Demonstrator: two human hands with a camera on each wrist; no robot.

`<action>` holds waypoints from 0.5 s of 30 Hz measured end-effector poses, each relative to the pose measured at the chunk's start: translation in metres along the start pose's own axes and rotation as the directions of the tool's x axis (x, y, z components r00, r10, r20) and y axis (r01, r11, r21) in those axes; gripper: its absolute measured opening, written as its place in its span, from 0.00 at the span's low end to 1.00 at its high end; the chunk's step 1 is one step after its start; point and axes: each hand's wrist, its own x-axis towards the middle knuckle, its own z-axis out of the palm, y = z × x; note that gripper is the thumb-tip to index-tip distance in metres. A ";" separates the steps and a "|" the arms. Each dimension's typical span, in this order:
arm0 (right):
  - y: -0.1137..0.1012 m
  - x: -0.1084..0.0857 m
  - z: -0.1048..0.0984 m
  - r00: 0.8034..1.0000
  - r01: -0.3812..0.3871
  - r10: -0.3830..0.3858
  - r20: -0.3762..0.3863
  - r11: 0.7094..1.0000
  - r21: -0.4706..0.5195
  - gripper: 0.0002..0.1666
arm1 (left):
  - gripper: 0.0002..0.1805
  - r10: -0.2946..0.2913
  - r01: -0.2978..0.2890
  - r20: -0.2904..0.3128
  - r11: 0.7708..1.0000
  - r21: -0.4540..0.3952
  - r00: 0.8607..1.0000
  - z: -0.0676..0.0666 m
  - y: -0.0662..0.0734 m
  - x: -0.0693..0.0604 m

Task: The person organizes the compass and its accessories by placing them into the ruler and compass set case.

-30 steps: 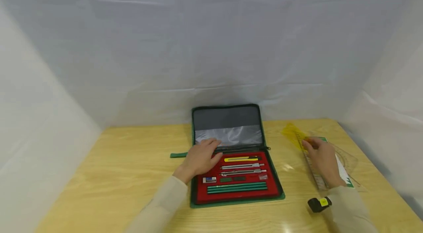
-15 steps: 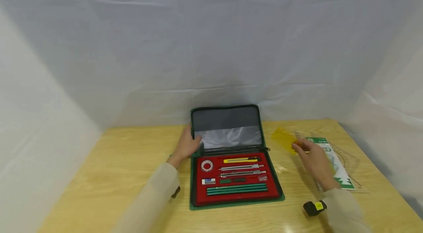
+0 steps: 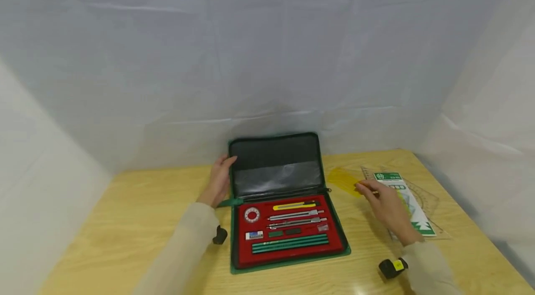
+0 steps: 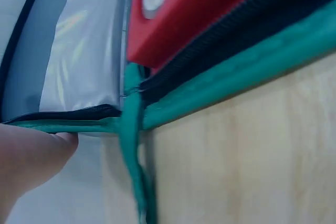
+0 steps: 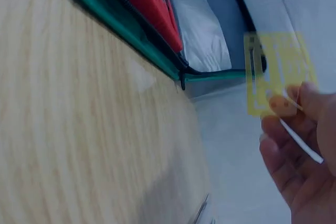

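Observation:
An unzipped case (image 3: 276,151) lies with its lid raised against the wall; a clear pocket (image 3: 276,178) crosses the lid. The left hand (image 3: 217,181) holds the lid's left edge, its thumb on the inner side; in the left wrist view a finger (image 4: 39,153) touches the green edge (image 4: 94,127). Between thumb and fingers, the right hand (image 3: 386,206) pinches a yellow see-through template (image 3: 344,181), raised to the right of the lid. The right wrist view shows the template (image 5: 275,51) with slots cut in it, the right hand (image 5: 307,150) gripping its lower corner.
The red tray (image 3: 246,258) holds a white ring (image 3: 251,214), a yellow cutter (image 3: 294,206), compasses, an eraser (image 3: 254,235) and green pencils (image 3: 290,243). Clear rulers and a green-and-white packet (image 3: 411,206) lie at the right. White sheeting (image 3: 259,53) stands behind the table (image 3: 146,211).
The left hand has gone from above the red tray to the lid's left edge. The right hand has moved left with the yellow template, off the clear rulers. The head view has shifted slightly.

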 end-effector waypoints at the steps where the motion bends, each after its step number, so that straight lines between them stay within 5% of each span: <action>1: -0.001 0.002 0.001 1.000 0.019 -0.019 0.003 1.000 0.003 0.17 | 0.36 0.008 -0.008 0.005 1.000 -0.008 1.000 -0.001 0.003 0.000; 9: -0.011 0.025 0.008 0.981 0.191 -0.190 -0.020 0.981 0.018 0.11 | 0.33 0.147 -0.153 0.051 0.977 0.147 0.988 0.009 0.034 -0.007; 12: -0.017 0.035 0.010 0.975 0.222 -0.223 0.020 0.974 0.032 0.12 | 0.25 0.212 -0.227 0.084 0.933 0.279 0.974 0.016 0.045 -0.011; 15: -0.027 0.046 0.011 0.966 0.255 -0.255 0.051 0.967 0.012 0.13 | 0.21 0.253 -0.296 0.156 0.863 0.408 0.955 0.020 0.053 -0.014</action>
